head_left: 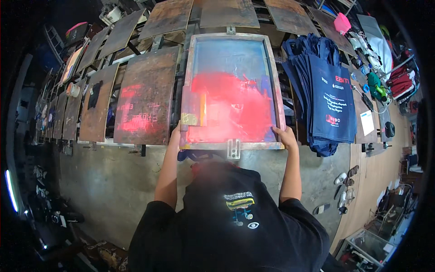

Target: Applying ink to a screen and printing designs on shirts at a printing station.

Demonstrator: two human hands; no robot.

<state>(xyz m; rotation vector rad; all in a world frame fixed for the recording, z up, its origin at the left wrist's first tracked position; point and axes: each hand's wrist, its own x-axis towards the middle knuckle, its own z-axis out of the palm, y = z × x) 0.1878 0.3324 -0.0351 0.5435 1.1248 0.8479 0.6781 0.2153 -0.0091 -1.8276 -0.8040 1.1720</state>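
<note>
Head view, frame: I see the screen-printing frame lying flat on its board, red ink spread across the mesh.
Left grip: my left hand is closed round the frame's near-left corner.
Right grip: my right hand is clamped on the near-right corner.
Beside the frame: the stack of navy bags sits just to its right; a stained board lies just to its left.
Risk, smear: an uneven pull from one corner could drag the mesh sideways and blur the print, I judge.
Risk, ink: wet red near the frame's edge could reach my fingers, then the navy bags.
</note>
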